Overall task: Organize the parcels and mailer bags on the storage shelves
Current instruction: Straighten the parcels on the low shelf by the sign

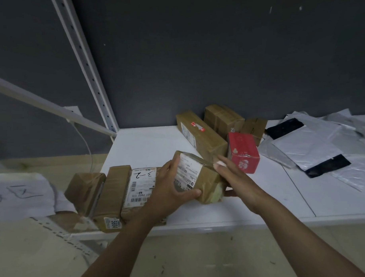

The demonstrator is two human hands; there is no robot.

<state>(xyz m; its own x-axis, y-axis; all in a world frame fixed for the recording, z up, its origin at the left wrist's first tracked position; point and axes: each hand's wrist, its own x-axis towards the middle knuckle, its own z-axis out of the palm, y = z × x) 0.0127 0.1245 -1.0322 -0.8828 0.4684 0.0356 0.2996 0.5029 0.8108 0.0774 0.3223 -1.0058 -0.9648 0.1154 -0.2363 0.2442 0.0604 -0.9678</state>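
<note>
A brown taped parcel (196, 175) with a white label stands tilted on the white shelf (148, 143). My left hand (169, 188) grips its left side, thumb curled under the front edge. My right hand (234, 178) holds its right end, fingers along the top and thumb below. To the left lie three brown parcels in a row: one (86, 189), one marked 5604 (111, 196), and one labelled 3-2 (140, 187). Behind stand a long brown box (200, 135), two more brown boxes (224, 118) and a red box (243, 152).
Grey and white mailer bags (314, 142) with black strips lie spread on the right of the shelf. A white perforated upright (88, 67) rises at the back left corner. A white sheet with writing (20, 193) lies at the far left. Beige floor lies below.
</note>
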